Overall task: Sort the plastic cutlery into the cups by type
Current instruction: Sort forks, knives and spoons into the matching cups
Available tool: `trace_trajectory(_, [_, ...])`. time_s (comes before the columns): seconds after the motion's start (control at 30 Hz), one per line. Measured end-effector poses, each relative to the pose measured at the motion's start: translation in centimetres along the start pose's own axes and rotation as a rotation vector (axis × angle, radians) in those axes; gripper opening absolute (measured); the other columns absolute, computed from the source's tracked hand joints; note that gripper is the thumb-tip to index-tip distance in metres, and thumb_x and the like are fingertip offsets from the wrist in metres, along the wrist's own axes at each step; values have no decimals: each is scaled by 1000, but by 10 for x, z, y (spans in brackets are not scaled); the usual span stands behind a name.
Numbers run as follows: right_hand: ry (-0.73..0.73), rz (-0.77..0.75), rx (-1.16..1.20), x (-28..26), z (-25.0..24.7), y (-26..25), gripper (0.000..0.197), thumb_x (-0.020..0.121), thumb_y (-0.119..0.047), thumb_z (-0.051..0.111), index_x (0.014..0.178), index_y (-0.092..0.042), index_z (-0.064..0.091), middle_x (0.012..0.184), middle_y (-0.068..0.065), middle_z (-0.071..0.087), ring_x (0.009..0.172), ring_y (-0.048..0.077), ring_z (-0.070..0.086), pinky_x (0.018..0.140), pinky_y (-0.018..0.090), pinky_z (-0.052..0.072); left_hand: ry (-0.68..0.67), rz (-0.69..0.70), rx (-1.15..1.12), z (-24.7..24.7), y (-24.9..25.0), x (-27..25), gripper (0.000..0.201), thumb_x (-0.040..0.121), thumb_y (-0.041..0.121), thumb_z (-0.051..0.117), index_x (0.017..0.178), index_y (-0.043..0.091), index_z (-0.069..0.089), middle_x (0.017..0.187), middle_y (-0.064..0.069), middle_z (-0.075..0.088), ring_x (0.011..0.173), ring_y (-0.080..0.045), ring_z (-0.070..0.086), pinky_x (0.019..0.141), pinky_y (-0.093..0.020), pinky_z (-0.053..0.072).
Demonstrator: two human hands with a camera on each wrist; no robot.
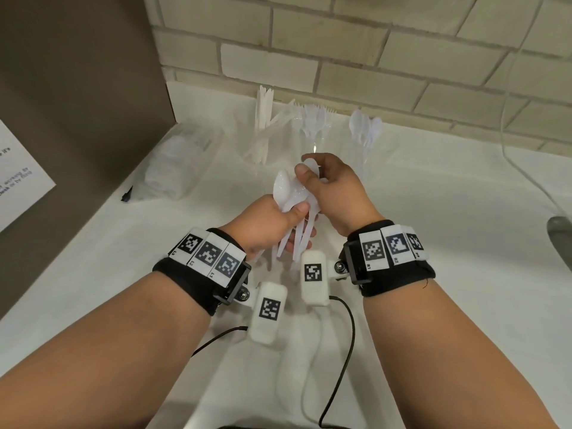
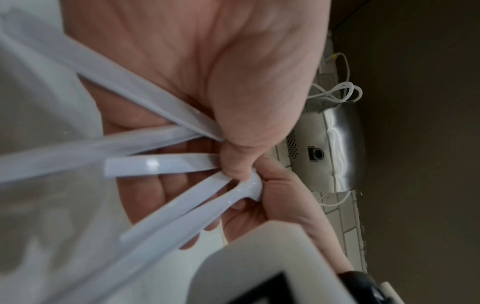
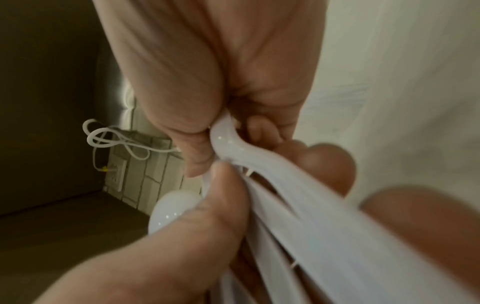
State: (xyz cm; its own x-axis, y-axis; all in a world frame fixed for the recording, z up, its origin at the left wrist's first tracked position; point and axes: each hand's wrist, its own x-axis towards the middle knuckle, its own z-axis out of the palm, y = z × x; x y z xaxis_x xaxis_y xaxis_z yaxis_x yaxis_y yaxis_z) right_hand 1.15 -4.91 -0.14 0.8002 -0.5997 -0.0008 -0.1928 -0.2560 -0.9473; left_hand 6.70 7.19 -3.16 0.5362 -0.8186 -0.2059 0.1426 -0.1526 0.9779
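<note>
A bunch of white plastic spoons is held above the white-covered table, in front of three clear plastic cups that stand in a row near the pale brick wall.

The bunch is gripped by the left hand, whose fingers are curled round the handles while the thumb is pressed across them near the necks. In the left wrist view the handles are seen fanning out of the fist across the palm, some crossing one another. The bowls stick up and away from the hand.

The right hand is closed over the upper end of the bunch. Its thumb and curled fingers pinch one spoon at the bowl end; in the right wrist view the curved neck of a spoon is seen squeezed between the thumb and the fingers. Whether more than one spoon is pinched there cannot be told. The two hands touch at the bunch.

Behind the hands, the left clear cup holds white plastic knives, standing upright and leaning. The middle clear cup holds white plastic forks, tines up. The right clear cup holds a few white plastic spoons, bowls up. The cups' walls are hard to make out against the white cloth.

To the left of the cups lies a clear plastic bag with white contents. A white cable runs down the wall and across the table on the right.
</note>
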Motion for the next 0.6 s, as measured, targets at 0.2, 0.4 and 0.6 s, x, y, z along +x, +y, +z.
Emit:
trace_trajectory(0.2, [-33,-86,-128,-1,6,2,19,97,-24,48,108,-17,62,103,3,64,86,20,62,63,33,55,-59,-4,122,2,-3,-4,39,96,35,47,87,1,64,70,-5,67,62,-17,65,63,-27,52])
trace_trajectory(0.4, [-114,-45,-86,-2,9,-1,46,91,-58,43,107,-17,54,93,5,64,85,27,64,62,32,47,-203,-62,171,7,5,-7,10,89,12,63,90,18,54,50,6,50,41,-9,49,45,-24,47])
trace_trajectory(0.6, [-74,-147,-301,3,10,-1,18,85,-15,56,102,-19,54,74,-3,58,72,24,62,66,33,55,-109,-106,282,3,0,3,32,85,28,71,102,8,52,51,-6,44,39,-21,41,46,-35,43])
